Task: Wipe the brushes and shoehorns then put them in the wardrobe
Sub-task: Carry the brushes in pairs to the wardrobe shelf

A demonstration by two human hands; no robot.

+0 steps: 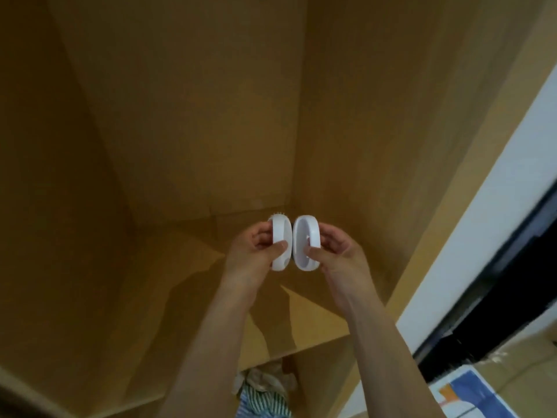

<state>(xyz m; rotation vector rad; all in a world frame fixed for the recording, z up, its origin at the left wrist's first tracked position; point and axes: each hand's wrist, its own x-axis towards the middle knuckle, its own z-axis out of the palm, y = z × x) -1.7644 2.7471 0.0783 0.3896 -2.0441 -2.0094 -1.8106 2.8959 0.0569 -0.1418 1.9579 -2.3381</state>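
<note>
Inside, each hand (pixel 259 245) (pixel 334 248) grips one smooth oval white brush (pixel 281 236) (pixel 307 233).

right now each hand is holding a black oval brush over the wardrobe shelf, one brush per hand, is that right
Not quite: the brushes are white, not black. The head view shows the left hand gripping one white oval brush and the right hand gripping the other white oval brush, side by side over the wardrobe shelf. One brush per hand is right.
</note>
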